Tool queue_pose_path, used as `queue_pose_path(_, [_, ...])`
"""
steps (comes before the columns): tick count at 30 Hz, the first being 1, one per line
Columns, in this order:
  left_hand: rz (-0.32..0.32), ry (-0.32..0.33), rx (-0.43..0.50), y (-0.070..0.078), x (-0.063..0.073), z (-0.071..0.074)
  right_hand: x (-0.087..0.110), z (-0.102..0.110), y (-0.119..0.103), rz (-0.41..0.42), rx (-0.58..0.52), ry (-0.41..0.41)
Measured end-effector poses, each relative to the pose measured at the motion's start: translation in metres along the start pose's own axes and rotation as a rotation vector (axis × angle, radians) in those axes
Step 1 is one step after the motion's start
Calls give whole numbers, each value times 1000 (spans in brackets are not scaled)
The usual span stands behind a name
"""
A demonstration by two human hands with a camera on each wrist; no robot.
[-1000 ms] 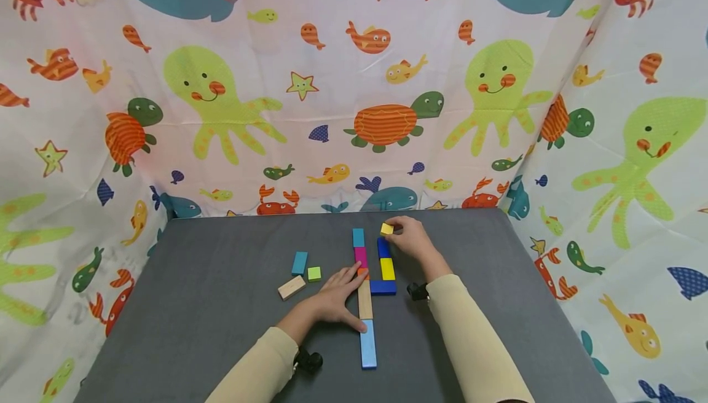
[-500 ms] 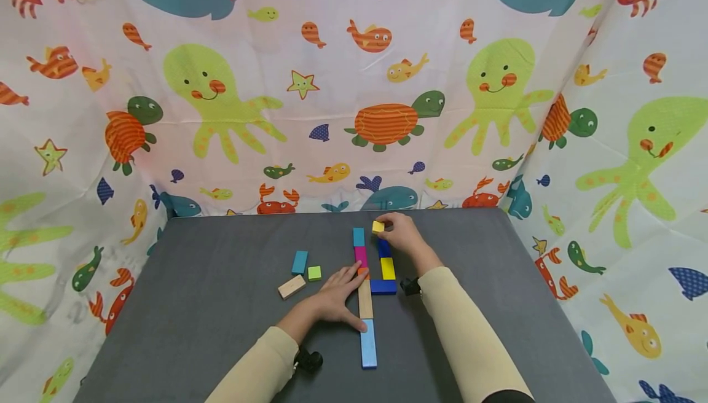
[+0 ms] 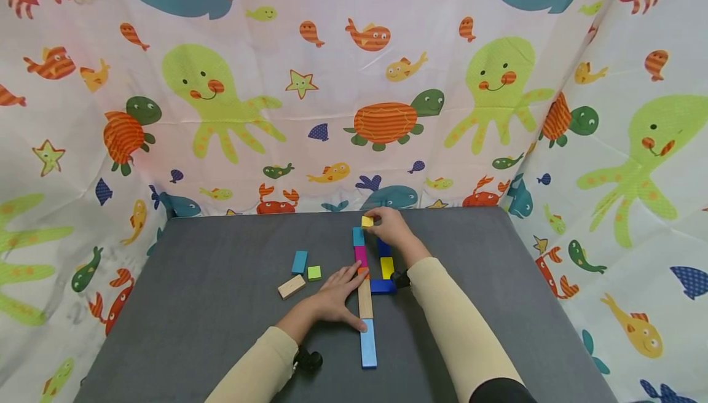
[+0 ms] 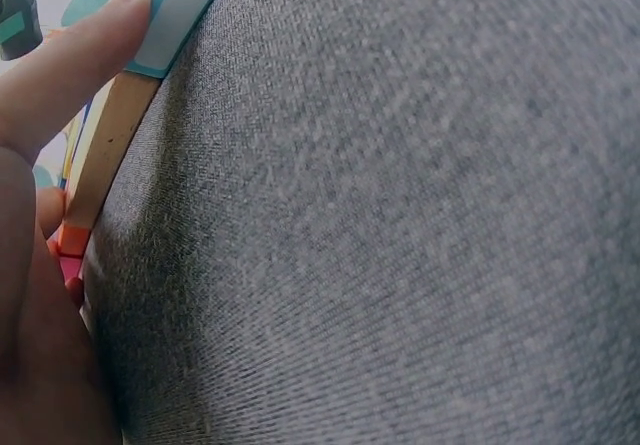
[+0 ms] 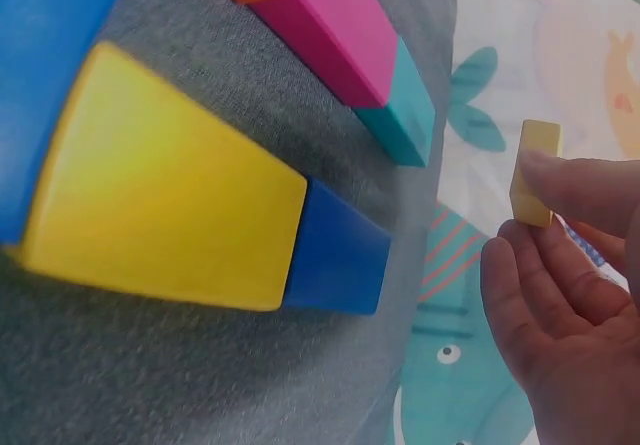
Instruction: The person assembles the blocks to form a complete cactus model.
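Observation:
My right hand [image 3: 390, 228] pinches a small yellow block [image 3: 367, 222] between thumb and fingers, just beyond the teal block [image 3: 358, 236] at the far end of a row. In the right wrist view that yellow block [image 5: 535, 173] is held above the table. My left hand [image 3: 333, 298] lies spread along the row, its thumb on the light blue block [image 3: 368, 344] and its fingertips by the orange block [image 3: 363, 273]. Between them runs a wooden block [image 3: 365, 302]; a magenta block [image 3: 361, 256] joins orange to teal.
Right of the row stand a blue block [image 3: 383, 287], a yellow block [image 3: 387, 267] and another blue block [image 3: 384, 247], joined. Loose at left lie a teal block [image 3: 299, 262], a green cube [image 3: 314, 273] and a wooden block [image 3: 291, 287]. A patterned curtain [image 3: 332, 163] hangs behind the grey table [image 3: 221, 329].
My right hand has carried the small yellow block leftward, from beyond the right-hand blue block to beyond the teal end of the row. My left hand has stayed in place.

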State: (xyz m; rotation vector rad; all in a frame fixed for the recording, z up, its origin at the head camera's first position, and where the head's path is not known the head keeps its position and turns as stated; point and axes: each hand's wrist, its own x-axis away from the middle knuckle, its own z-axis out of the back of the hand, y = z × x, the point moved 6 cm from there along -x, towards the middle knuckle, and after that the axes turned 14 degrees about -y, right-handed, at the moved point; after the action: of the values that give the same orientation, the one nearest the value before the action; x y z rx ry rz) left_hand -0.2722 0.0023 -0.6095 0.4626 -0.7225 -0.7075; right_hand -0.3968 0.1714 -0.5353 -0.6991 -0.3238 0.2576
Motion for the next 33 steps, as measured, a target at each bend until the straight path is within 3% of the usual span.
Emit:
queue_pose_path(15, [-19, -15, 12, 0, 2, 0, -29, -9, -2, -33, 45, -24])
queue_pose_path(25, [-20, -15, 9, -3, 2, -1, -42, -19, 3, -102, 40, -22])
queue_pose_path(33, [-28, -2, 13, -2, 2, 1, -51, -20, -1, -92, 67, -22])
